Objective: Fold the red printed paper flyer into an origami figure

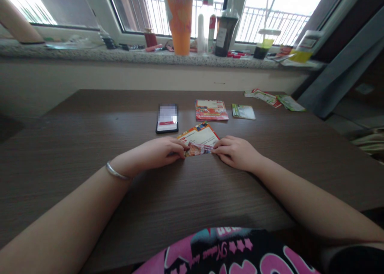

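Observation:
A colourful printed leaflet point(199, 137) lies slightly turned on the brown table, its near edge folded up over its white printed side. The fingers of my left hand point(163, 151) are closed on the left end of that fold. At the opposite end, my right hand point(235, 152) pinches the leaflet's right corner, fingertips together. Part of each corner is hidden under the fingers. Just beyond the leaflet sits a stack of red and white leaflets point(211, 110). A phone point(167, 119) with a lit, blurred screen lies beyond my left hand.
Right of the stack are a small pile of green and white papers point(243, 111) and more folded strips point(265, 97) near the table's point(120, 114) far right corner. On the granite windowsill point(135, 55) stand an orange tumbler point(180, 24), a dark drink cup point(225, 34) and several bottles.

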Available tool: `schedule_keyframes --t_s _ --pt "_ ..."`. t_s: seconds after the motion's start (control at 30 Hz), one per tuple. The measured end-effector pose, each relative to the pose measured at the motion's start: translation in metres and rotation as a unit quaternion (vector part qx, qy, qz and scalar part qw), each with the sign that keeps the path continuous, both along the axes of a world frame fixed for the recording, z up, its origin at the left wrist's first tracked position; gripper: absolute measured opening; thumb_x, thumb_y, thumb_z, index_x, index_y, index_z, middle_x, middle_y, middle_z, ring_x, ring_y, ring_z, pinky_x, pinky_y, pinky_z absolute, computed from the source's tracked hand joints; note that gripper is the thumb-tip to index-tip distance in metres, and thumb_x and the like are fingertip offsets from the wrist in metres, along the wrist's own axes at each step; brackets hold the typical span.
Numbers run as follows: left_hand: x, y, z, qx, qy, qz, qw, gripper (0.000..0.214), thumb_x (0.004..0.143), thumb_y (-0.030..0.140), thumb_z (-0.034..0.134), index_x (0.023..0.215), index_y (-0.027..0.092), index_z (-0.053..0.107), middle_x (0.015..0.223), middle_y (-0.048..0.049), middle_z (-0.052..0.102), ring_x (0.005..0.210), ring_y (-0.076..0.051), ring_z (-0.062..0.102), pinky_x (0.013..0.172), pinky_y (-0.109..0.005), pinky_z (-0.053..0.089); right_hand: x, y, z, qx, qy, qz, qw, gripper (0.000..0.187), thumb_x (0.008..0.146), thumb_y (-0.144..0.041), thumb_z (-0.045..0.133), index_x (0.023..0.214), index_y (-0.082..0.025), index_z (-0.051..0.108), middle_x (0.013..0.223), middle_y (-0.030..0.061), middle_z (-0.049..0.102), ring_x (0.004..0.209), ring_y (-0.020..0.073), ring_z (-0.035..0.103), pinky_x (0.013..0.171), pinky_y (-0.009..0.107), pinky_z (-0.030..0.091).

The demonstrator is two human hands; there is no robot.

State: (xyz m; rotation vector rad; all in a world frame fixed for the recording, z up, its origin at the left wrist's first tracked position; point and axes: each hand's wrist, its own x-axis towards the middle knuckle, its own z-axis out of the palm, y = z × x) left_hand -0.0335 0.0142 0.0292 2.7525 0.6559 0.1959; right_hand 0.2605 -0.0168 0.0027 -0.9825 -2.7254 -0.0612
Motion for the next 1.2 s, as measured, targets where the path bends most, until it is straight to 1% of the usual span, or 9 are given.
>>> schedule_keyframes --t_s 0.1,0.23,0.4,0.67,0.8,0.87,0.93,1.1,1.2 --pt "0.002 -0.003 0.0 0.007 0.01 0.027 1.0 0.024 0.092 0.019 0.049 0.106 0.023 0.067 0.112 -0.0036 0.067 0.105 -0.017 0.06 0.097 -0.033 0.047 0.001 0.001 0.0 0.001 0.015 -0.008 1.0 0.025 0.092 -0.024 0.047 0.097 -0.019 0.072 0.103 0.0065 0.07 0.091 0.0189 0.058 0.082 0.032 0.047" --pt "0.01 -0.013 -0.006 0.084 0.02 0.062 0.994 0.032 0.096 0.025 0.043 0.122 0.03 0.06 0.122 -0.0036 0.061 0.112 -0.019 0.056 0.099 -0.037 0.046 0.004 0.002 0.0 0.013 0.037 -0.014 0.999 0.022 0.09 -0.022 0.049 0.09 -0.018 0.071 0.098 0.0058 0.071 0.088 0.0193 0.058 0.082 0.033 0.047" --pt "0.022 -0.026 -0.016 0.164 0.039 0.075 0.983 0.043 0.091 0.032 0.055 0.133 0.029 0.051 0.127 -0.0096 0.054 0.121 -0.029 0.049 0.102 -0.047 0.043 0.007 0.002 0.002 0.047 0.1 -0.02 0.994 0.021 0.088 -0.019 0.051 0.095 -0.02 0.071 0.103 0.0054 0.07 0.095 0.0201 0.058 0.089 0.037 0.046" --pt "0.027 -0.025 -0.017 0.162 0.015 0.077 0.984 0.021 0.092 0.032 0.053 0.104 0.018 0.062 0.126 -0.01 0.057 0.119 -0.025 0.051 0.107 -0.046 0.038 0.007 0.002 0.003 0.05 0.161 -0.019 0.985 0.027 0.089 -0.021 0.052 0.113 -0.023 0.065 0.114 0.0061 0.066 0.108 0.0215 0.055 0.096 0.043 0.044" --pt "0.03 -0.024 -0.018 0.167 0.016 0.096 0.981 0.021 0.093 0.035 0.051 0.095 0.016 0.061 0.11 -0.0096 0.063 0.109 -0.025 0.057 0.104 -0.047 0.039 0.005 0.002 0.001 0.04 0.166 0.006 0.985 0.026 0.088 -0.021 0.054 0.111 -0.023 0.066 0.117 0.0063 0.065 0.112 0.0214 0.054 0.098 0.044 0.044" --pt "0.032 -0.024 -0.018 0.162 0.023 0.116 0.98 0.024 0.093 0.038 0.051 0.095 0.016 0.06 0.102 -0.0093 0.064 0.1 -0.024 0.059 0.097 -0.045 0.045 0.004 0.003 0.001 0.039 0.167 0.023 0.985 0.027 0.087 -0.021 0.055 0.112 -0.023 0.066 0.118 0.0062 0.065 0.113 0.0219 0.054 0.098 0.045 0.044" --pt "0.032 -0.026 -0.019 0.162 0.027 0.124 0.979 0.026 0.092 0.039 0.053 0.099 0.016 0.06 0.102 -0.0098 0.062 0.099 -0.024 0.058 0.092 -0.042 0.048 0.004 0.004 0.0 0.039 0.167 0.035 0.985 0.027 0.087 -0.021 0.056 0.113 -0.024 0.065 0.119 0.006 0.065 0.113 0.022 0.054 0.098 0.045 0.044" --pt "0.031 -0.025 -0.024 0.182 0.027 0.104 0.977 0.027 0.089 0.04 0.057 0.103 0.017 0.063 0.108 -0.0105 0.061 0.107 -0.027 0.055 0.096 -0.044 0.046 0.004 0.006 -0.001 0.045 0.161 0.043 0.985 0.027 0.087 -0.019 0.055 0.112 -0.023 0.066 0.118 0.0061 0.065 0.114 0.0217 0.054 0.101 0.044 0.043" --pt "0.029 -0.02 -0.029 0.2 -0.003 0.089 0.976 0.023 0.092 0.033 0.054 0.107 0.018 0.064 0.111 -0.0086 0.062 0.112 -0.026 0.053 0.1 -0.045 0.042 0.004 0.005 -0.002 0.041 0.159 0.045 0.985 0.026 0.087 -0.021 0.055 0.111 -0.024 0.066 0.119 0.0055 0.065 0.114 0.0217 0.054 0.101 0.044 0.043"
